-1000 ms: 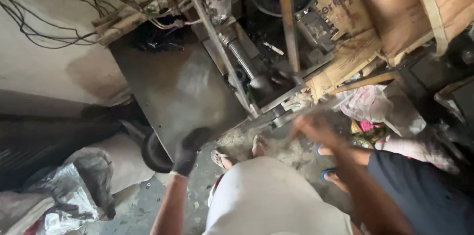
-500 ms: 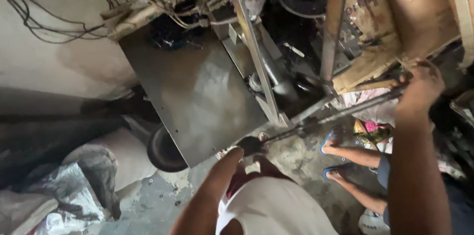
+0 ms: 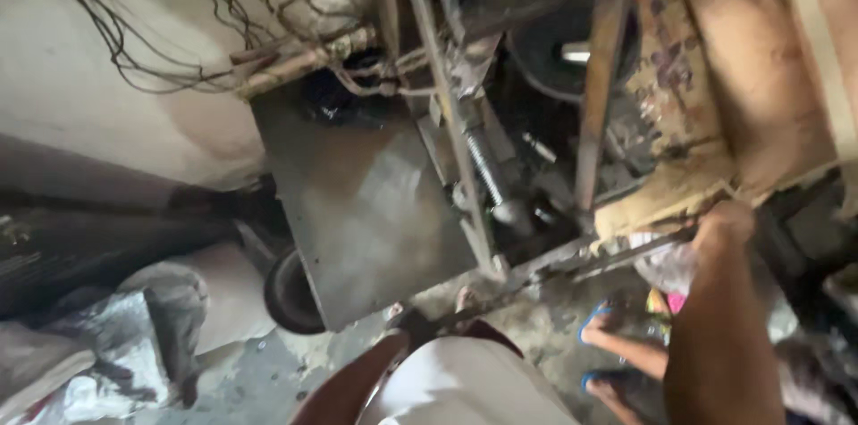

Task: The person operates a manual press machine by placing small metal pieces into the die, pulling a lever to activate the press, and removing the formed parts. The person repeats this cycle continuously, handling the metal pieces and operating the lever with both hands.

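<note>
two hands hold one long metal bar (image 3: 572,266). the left hand (image 3: 413,321) grips its low end. the right hand (image 3: 726,221) wraps around its top end.

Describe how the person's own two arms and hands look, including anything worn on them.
Both forearms are bare, with no sleeve, watch or band in view. The left hand looks dark, as if gloved or grimy; the blur leaves that unsettled. The right hand wears no glove. Individual fingers are too blurred to make out.

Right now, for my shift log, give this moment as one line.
left hand: grips long metal bar | right hand: on bar's far end | nearby: grey steel plate, machine frame
</note>
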